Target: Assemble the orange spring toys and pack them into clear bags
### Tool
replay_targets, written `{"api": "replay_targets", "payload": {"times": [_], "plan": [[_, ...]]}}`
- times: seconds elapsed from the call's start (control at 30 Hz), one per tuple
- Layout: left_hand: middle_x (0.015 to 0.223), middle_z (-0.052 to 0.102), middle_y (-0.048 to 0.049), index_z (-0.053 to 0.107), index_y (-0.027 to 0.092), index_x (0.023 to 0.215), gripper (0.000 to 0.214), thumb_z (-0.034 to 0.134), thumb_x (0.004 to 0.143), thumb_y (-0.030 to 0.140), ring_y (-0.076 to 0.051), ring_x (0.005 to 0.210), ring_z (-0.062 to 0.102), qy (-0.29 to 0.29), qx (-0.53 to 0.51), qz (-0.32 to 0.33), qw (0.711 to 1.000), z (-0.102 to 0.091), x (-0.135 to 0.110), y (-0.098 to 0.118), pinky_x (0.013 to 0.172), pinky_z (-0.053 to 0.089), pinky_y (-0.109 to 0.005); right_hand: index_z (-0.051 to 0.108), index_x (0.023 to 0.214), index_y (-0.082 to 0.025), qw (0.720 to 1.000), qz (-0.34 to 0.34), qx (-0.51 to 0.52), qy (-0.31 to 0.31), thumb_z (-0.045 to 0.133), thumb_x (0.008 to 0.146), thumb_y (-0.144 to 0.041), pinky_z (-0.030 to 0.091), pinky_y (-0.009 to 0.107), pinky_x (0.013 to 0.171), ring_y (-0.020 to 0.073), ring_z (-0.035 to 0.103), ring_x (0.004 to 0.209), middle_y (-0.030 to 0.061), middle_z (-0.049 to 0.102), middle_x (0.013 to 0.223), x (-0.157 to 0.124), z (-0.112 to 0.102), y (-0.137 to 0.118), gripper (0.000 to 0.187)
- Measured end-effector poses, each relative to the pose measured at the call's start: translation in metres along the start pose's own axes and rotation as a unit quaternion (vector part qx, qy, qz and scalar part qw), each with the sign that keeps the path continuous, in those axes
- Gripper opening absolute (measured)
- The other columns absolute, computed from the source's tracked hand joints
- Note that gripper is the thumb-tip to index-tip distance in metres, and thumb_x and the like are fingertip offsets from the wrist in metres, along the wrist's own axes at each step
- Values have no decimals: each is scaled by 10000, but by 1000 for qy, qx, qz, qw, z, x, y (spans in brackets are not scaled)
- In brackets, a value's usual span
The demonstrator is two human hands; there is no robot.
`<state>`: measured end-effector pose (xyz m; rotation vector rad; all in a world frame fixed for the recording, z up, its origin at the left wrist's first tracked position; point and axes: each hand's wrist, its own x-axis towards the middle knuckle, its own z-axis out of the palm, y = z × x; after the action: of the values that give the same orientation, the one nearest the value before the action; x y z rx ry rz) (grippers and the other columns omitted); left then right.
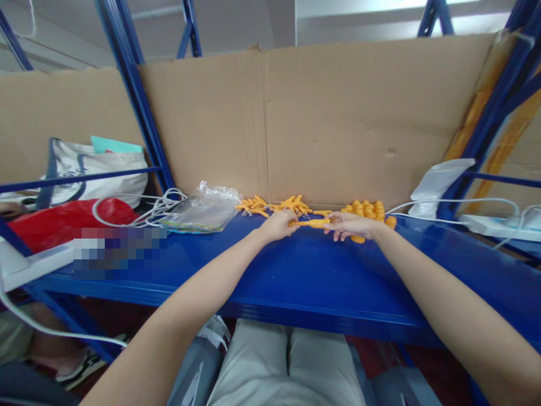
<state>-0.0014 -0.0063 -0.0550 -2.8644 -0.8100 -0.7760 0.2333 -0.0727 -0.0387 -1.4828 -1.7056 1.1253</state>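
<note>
Pale trousers [274, 386] are filling six o'clock while left hand [278, 224] and right hand [350, 224] are pinching opposite ends of an orange piece [316, 223] just off centre toward four o'clock, probably light and stiff, its ends seemingly offering the best hold.

Over a blue table [270, 276], someone seated in pale trousers [279, 361] stretches both arms out, the left hand [279, 224] pinching one end of a slim orange piece [315, 223] and the right hand [353, 225] holding its other end. Just behind lie branching orange pieces [291, 205] with small metal bits, and by the right wrist I see knobbly orange pieces [366, 209] packed together. Clear plastic bags [207, 210] lie off to the left, near white cables [147, 213] and a red bag [80, 221]. A cardboard panel [338, 118] stands behind everything.
</note>
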Motion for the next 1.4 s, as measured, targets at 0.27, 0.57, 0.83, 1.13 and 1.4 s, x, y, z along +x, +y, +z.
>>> {"api": "replay_targets", "payload": {"times": [0.27,0.57,0.83,1.13,1.4], "plan": [[840,644,-64,638,127,812,62,618,803,186,-190,814,608,12,10,-4,1000,2,0,-3,768,464,-326,556,780,-168,999,4,-35,8,555,852,-553,411,192,447,94,578,498,90,707,750,6,2,1,392],[813,647,-58,644,135,776,77,605,802,196,-182,775,602,7,20,-2,1000,0,-1,-2,728,459,-308,538,706,-182,999,15,-43,30,496,809,-679,348,200,407,101,526,455,88,662,643,7,5,1,509],[801,645,-66,650,117,776,87,608,808,186,-187,767,600,6,20,-6,1000,-1,0,-1,725,453,-311,575,881,-180,999,-39,-17,18,717,758,-398,425,193,489,95,576,546,56,700,813,6,1,3,287],[798,637,-49,637,127,783,59,608,801,175,-182,777,603,14,8,10,1000,-1,-1,0,746,456,-315,566,657,-152,999,20,1,36,409,915,-565,350,199,388,90,466,376,61,611,497,8,9,-1,512],[787,637,-55,621,138,765,59,588,803,168,-203,802,614,23,1,11,1000,0,-1,-1,757,465,-328,530,584,-168,996,60,-6,61,323,935,-573,286,185,300,74,379,297,43,520,393,10,15,-3,574]]}}
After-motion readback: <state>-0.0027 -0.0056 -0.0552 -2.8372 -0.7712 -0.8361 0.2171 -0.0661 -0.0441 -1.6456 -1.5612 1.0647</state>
